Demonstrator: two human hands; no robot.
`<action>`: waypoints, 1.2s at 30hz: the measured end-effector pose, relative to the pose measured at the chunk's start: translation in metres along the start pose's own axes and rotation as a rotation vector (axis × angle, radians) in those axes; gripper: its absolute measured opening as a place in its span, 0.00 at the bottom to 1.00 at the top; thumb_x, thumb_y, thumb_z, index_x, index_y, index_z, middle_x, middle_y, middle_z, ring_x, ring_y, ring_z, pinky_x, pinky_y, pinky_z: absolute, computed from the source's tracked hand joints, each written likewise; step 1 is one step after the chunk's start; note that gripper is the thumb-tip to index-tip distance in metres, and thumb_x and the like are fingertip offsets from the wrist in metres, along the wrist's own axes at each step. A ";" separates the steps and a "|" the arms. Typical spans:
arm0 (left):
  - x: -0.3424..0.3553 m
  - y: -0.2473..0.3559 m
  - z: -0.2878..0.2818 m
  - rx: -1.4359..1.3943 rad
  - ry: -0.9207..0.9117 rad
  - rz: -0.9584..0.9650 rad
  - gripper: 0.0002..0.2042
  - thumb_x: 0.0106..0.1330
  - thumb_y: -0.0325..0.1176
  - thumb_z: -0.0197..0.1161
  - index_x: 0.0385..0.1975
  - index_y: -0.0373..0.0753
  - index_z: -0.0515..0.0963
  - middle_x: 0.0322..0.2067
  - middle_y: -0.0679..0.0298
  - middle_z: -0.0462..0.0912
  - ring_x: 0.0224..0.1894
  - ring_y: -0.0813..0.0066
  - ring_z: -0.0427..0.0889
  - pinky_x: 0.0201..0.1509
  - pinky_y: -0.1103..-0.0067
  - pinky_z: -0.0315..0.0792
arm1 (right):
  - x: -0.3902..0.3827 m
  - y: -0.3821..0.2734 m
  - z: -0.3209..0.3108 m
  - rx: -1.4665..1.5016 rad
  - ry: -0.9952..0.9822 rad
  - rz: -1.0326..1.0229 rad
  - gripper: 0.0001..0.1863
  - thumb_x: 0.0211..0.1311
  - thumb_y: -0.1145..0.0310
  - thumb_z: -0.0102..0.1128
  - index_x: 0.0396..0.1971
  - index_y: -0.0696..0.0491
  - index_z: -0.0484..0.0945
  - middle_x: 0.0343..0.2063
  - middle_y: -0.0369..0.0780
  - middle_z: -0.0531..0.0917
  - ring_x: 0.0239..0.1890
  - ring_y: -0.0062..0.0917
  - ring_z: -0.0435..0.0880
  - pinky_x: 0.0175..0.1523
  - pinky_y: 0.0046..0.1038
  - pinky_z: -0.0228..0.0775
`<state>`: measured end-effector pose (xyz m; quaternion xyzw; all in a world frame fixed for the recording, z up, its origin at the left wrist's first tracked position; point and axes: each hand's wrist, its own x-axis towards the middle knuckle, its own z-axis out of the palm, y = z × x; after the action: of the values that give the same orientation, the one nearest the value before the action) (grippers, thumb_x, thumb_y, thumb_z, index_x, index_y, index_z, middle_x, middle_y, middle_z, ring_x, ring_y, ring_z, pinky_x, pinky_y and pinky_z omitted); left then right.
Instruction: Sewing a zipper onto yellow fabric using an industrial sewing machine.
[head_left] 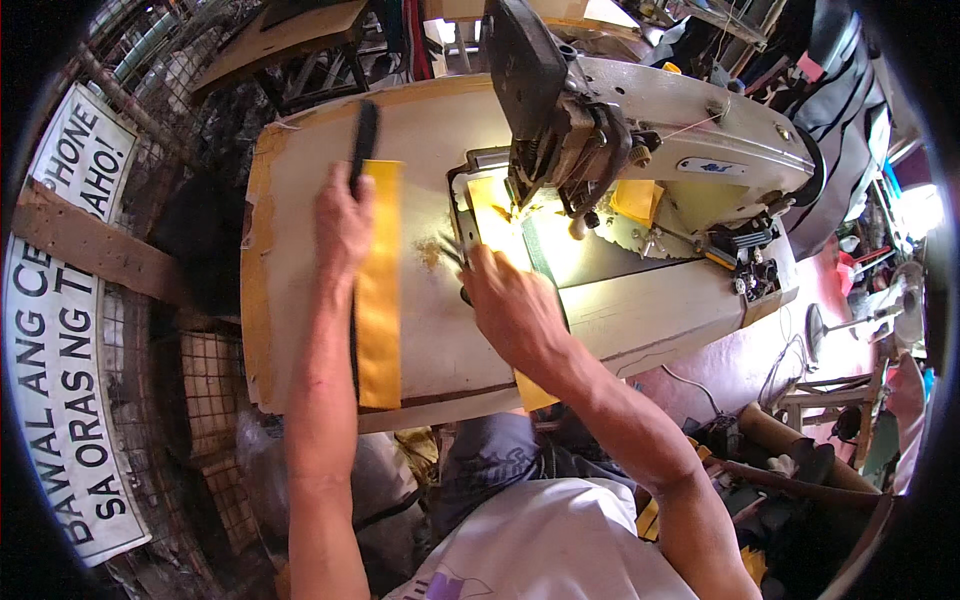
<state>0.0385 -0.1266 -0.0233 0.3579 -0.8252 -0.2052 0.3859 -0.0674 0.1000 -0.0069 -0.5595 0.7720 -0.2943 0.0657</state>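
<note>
My left hand [345, 225] is closed on a black strip [366, 130] whose upper end sticks out past the fingers. A yellow fabric strip [380, 300] lies beside it along the left forearm, its upper part next to the fingers. To the right, my right hand [510, 300] is closed on small dark thread snips [453, 254], their thin tips pointing left. Just beyond that hand, another yellow fabric strip [488, 205] lies under the lit sewing machine head [560, 130]. A dark band [540, 250] runs alongside it, and yellow fabric [535, 392] hangs over the table's front edge below my right wrist.
The sewing machine's arm [690, 110] crosses the back right of the pale table [300, 300]. Small yellow pieces [636, 200] lie beneath it. A bobbin winder [735, 245] stands at the right. A wire mesh wall with a white sign [75, 330] is at the left.
</note>
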 end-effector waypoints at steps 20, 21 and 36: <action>-0.199 0.161 -0.021 0.135 -0.571 0.552 0.27 0.56 0.32 0.71 0.58 0.35 0.76 0.61 0.51 0.71 0.69 0.52 0.68 0.72 0.62 0.64 | -0.137 0.079 -0.068 0.035 -0.068 -0.438 0.35 0.49 0.74 0.63 0.62 0.58 0.72 0.63 0.49 0.73 0.68 0.43 0.70 0.71 0.44 0.62; -0.203 0.159 -0.014 0.167 -0.495 0.562 0.24 0.58 0.30 0.69 0.56 0.34 0.77 0.60 0.52 0.73 0.68 0.54 0.69 0.71 0.62 0.65 | -0.136 0.079 -0.065 0.022 -0.116 -0.427 0.34 0.50 0.73 0.63 0.62 0.59 0.71 0.63 0.49 0.74 0.68 0.43 0.70 0.72 0.45 0.61; -0.200 0.140 -0.009 -0.023 -0.408 0.492 0.17 0.64 0.23 0.61 0.54 0.37 0.78 0.58 0.58 0.78 0.65 0.57 0.74 0.72 0.60 0.66 | -0.135 0.079 -0.046 0.011 0.141 -0.513 0.27 0.48 0.68 0.60 0.53 0.57 0.81 0.53 0.44 0.81 0.60 0.37 0.79 0.65 0.44 0.67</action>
<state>0.0746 0.1154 -0.0297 0.0945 -0.9450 -0.1827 0.2544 -0.1029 0.2547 -0.0415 -0.7148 0.6060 -0.3435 -0.0621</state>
